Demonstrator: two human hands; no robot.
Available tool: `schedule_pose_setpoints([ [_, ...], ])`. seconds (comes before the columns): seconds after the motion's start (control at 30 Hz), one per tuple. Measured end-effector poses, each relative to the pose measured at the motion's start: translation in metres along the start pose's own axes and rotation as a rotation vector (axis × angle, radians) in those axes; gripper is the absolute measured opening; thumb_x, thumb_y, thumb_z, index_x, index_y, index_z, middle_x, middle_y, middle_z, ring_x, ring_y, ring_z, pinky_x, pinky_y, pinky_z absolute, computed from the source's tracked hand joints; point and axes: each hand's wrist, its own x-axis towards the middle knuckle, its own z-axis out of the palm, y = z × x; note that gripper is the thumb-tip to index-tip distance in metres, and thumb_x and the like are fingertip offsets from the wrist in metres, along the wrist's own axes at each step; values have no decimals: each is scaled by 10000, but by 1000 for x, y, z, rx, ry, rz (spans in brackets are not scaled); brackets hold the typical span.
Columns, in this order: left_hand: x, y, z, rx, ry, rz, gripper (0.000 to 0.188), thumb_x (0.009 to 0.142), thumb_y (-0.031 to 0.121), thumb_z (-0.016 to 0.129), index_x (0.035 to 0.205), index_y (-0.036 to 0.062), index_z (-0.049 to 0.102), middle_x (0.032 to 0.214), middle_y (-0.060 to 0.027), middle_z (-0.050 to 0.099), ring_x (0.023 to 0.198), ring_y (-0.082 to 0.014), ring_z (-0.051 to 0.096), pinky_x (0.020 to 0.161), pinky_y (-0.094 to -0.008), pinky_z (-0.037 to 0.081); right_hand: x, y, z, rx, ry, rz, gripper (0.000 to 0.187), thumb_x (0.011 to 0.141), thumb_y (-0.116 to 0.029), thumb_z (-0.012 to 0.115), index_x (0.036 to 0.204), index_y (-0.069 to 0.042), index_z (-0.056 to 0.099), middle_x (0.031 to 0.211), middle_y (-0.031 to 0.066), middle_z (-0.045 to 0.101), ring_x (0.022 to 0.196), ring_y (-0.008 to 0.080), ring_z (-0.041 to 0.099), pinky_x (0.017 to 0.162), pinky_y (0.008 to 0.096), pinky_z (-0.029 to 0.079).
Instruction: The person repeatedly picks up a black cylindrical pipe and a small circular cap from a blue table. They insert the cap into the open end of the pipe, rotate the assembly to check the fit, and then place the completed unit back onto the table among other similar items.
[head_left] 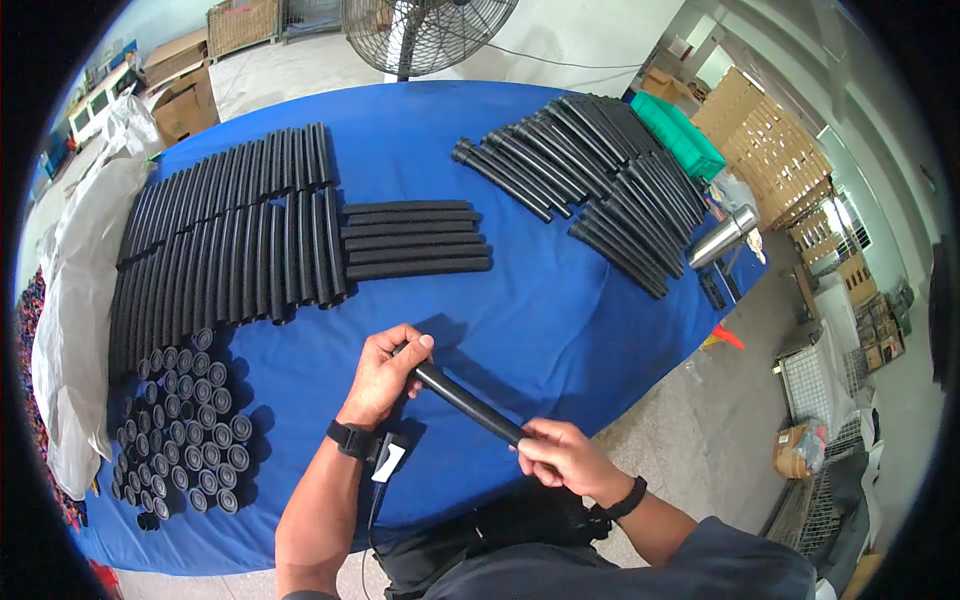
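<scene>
slantwise, black tube (468, 404) bridges left fingers (402, 334), right fingers (546, 452).

We've got a p. bright pic tbh. Shadows from the left hand (382, 375) and the black caps (195, 430) fall twd 2–3 o'clock on the blue cloth (540, 290), so light's prob from 8–9. Glare on the steel bottle (722, 238) btwn 2 & 3. Fisheye bows the cloth's edge at 12; rim's black, detail near it's soft.
</scene>
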Motion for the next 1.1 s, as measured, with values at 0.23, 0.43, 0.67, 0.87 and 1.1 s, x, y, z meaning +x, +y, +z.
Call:
schedule_pose_setpoints([
  [0.23,0,0,0,13,8,-5,280,1016,235,662,801,60,625,654,-3,593,488,-64,525,420,-221,420,10,13,10,-635,269,-535,306,991,-253,710,1155,-18,603,841,71,668,542,68,520,490,199,385],
  [0.43,1,1,-2,-17,-7,1,269,1017,227,661,807,64,625,668,-6,604,491,-65,529,420,-220,419,-2,-4,4,-143,-4,-53,289,1059,-286,596,1097,-1,620,824,52,656,540,62,519,492,201,399],
  [0.67,0,2,0,-39,3,-5,274,1024,228,652,811,59,623,670,-10,603,489,-68,530,421,-222,422,1,1,2,-127,15,-80,351,999,-315,697,1131,1,621,837,73,676,551,73,544,508,219,420],
  [0.87,2,-3,-2,-13,-7,7,278,1028,233,647,819,52,623,672,-11,603,488,-67,526,427,-221,420,14,18,6,-779,297,-716,463,928,-309,792,1211,-10,579,852,68,669,589,88,570,519,249,434],
  [1.1,1,-3,-2,6,-17,29,290,1038,256,629,829,56,619,683,-11,597,488,-69,523,423,-216,422,4,-4,-3,-20,-54,82,416,932,-323,783,1092,12,596,804,103,666,705,172,651,630,334,503],
])
